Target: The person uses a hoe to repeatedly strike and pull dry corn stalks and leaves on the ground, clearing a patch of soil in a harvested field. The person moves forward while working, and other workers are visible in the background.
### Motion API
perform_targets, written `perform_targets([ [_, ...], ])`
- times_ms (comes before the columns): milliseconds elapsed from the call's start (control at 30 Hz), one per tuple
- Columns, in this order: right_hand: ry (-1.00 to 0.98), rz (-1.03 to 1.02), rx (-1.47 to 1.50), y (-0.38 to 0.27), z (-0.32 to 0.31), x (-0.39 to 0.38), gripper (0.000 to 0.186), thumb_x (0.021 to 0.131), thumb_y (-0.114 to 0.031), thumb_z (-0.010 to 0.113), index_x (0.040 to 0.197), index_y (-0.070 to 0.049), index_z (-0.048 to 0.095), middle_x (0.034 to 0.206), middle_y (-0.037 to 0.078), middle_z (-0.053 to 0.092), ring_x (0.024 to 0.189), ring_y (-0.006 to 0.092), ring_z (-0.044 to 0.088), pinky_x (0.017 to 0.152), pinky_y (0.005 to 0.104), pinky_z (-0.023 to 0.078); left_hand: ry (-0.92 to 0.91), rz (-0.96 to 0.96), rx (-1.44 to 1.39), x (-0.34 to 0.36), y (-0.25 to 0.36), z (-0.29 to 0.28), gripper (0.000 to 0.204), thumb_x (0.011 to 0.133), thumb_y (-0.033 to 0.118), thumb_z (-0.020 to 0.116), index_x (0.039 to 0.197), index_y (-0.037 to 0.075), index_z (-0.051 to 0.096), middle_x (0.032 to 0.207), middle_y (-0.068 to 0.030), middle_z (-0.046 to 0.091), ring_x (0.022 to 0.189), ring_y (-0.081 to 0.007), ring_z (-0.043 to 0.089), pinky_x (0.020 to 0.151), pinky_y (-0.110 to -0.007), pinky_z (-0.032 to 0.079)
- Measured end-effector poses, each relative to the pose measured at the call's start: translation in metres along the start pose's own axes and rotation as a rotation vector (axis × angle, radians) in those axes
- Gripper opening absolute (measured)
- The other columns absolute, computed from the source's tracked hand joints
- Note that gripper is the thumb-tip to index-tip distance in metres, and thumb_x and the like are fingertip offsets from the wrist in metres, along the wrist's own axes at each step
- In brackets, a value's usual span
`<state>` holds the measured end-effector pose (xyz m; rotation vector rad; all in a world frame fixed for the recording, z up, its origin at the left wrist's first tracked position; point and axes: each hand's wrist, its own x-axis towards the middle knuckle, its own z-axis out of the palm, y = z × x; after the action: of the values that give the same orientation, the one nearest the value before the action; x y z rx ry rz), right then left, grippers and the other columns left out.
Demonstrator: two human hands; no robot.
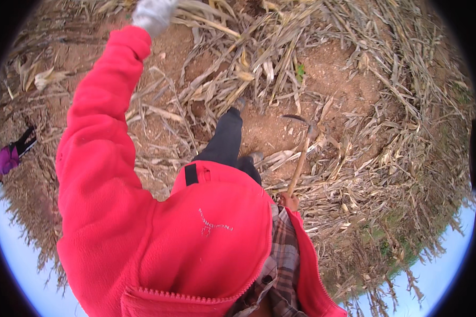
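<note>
My left hand (154, 16), in a white glove, stretches far forward at the top edge, over dry corn stalks (211, 21). Its fingers are cut off by the picture's edge, so what they do is hidden. Low at my right side, my bare right hand (289, 201) is closed around the wooden handle of a pickaxe (300, 165). The tool's dark, curved metal head (296, 118) points away from me, close over the reddish soil (272, 129).
Cut corn stalks and husks (396, 100) lie in heaps ahead and to the right. My dark-trousered leg (225, 138) stands among them. A person in purple (8, 158) is far off at the left. Standing dry corn (386, 264) rises toward the rim.
</note>
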<state>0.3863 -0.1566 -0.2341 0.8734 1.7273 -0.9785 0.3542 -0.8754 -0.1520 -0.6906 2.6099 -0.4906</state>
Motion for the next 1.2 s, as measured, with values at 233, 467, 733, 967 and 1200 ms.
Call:
perform_targets([
  [233,-0.110,-0.186,-0.143,-0.054,0.039,0.083,0.015,0.078,-0.011,0.062,0.079,0.001,0.054,0.054,0.006,0.050,0.040,0.0164,0.048,0.037,0.0294,0.041,-0.405,0.070,-0.234,-0.199,0.075,0.097,0.041,0.083,0.018,0.056,0.124,0.017,0.050,0.121,-0.0145,0.056,0.102,-0.0322,0.059,0.082,-0.044,0.049],
  [467,-0.359,-0.243,-0.332,-0.088,0.148,0.144,0.013,0.074,-0.014,0.062,0.068,-0.006,0.054,0.054,0.004,0.052,0.045,0.0171,0.051,0.042,0.0315,0.041,-0.522,-0.295,-0.475,-0.335,0.098,0.103,0.038,0.082,0.028,0.056,0.118,0.018,0.056,0.111,-0.0154,0.061,0.101,-0.0341,0.060,0.086,-0.044,0.047],
  [733,-0.727,-0.432,-0.828,0.002,0.047,0.012,0.024,0.071,-0.001,0.064,0.090,0.004,0.050,0.057,0.005,0.052,0.039,0.0115,0.049,0.033,0.0274,0.039,0.059,-0.407,-0.969,-0.346,0.193,0.077,0.100,0.066,0.054,0.069,0.140,0.000,0.028,0.139,-0.0230,0.039,0.126,-0.0364,0.042,0.102,-0.039,0.037],
  [967,-0.858,-0.973,-1.090,0.044,0.015,-0.017,0.021,0.075,-0.008,0.063,0.088,0.003,0.050,0.063,0.010,0.053,0.048,0.0168,0.054,0.043,0.0329,0.042,0.105,-0.877,-1.882,-0.371,0.232,0.136,0.034,0.076,0.038,0.070,0.092,0.009,0.061,0.074,-0.0082,0.059,0.065,-0.0222,0.058,0.057,-0.035,0.053],
  [1200,-0.848,-0.487,-0.794,0.041,0.010,-0.018,0.022,0.072,-0.006,0.062,0.089,0.003,0.051,0.063,0.008,0.053,0.048,0.0152,0.052,0.041,0.0328,0.040,0.576,-1.029,-1.694,-0.452,0.245,0.086,0.028,0.082,0.034,0.061,0.081,0.007,0.060,0.065,-0.0032,0.051,0.051,-0.0155,0.047,0.052,-0.035,0.044],
])
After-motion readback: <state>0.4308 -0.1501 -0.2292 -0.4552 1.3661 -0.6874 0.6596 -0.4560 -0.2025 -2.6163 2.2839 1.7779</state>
